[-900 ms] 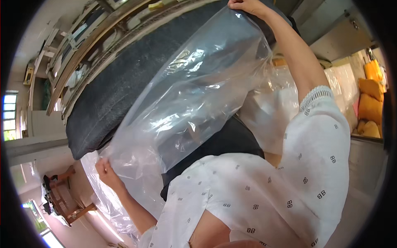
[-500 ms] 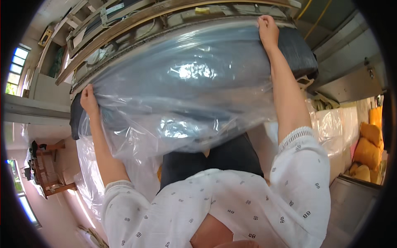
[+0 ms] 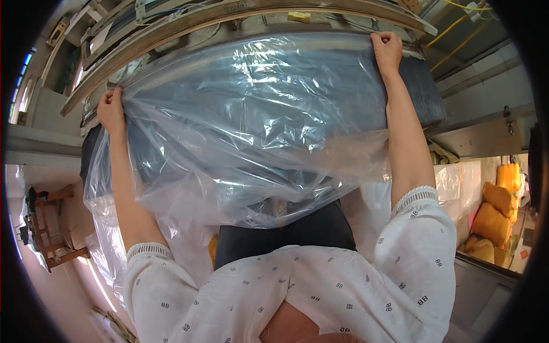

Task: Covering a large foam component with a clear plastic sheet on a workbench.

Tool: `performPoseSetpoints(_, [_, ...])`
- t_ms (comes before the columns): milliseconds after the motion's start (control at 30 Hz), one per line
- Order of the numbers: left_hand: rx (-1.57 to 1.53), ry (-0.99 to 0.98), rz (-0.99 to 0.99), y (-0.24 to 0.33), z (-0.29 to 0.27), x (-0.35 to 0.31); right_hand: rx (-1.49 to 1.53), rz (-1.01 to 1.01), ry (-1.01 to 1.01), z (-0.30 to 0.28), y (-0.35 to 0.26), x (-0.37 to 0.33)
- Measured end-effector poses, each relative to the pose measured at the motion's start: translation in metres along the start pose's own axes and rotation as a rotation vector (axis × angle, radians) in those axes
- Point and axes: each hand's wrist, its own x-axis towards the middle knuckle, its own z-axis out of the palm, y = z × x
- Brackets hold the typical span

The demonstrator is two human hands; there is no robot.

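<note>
A large clear plastic sheet (image 3: 251,108) stretches between my two hands, its far edge pulled nearly taut. Its near part hangs in wrinkles over my dark trousers. My left hand (image 3: 111,108) pinches the sheet's far left corner beside the machine's edge. At the far right, my right hand (image 3: 388,50) grips the same edge in closed fingers. Beneath the plastic, dark grey-blue material (image 3: 420,86) covers the front of the machine and shows bare at the right end.
A long wooden rail (image 3: 246,10) runs across the back, with a small yellow block (image 3: 298,17) behind it. Orange-yellow sacks (image 3: 494,214) are piled at the right. A wooden frame (image 3: 51,228) stands at the left. Yellow cables (image 3: 452,31) hang at the upper right.
My left hand has moved up and left with the sheet's corner. My right hand has shifted slightly right. The plastic is spread wider and lies closer to the rail.
</note>
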Motion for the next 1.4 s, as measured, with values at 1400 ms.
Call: performPoseSetpoints(1400, [0.033, -0.888, 1.183, 0.195, -0.054, -0.352, 0.577, 0.036, -0.405, -0.101, -0.061, -0.061])
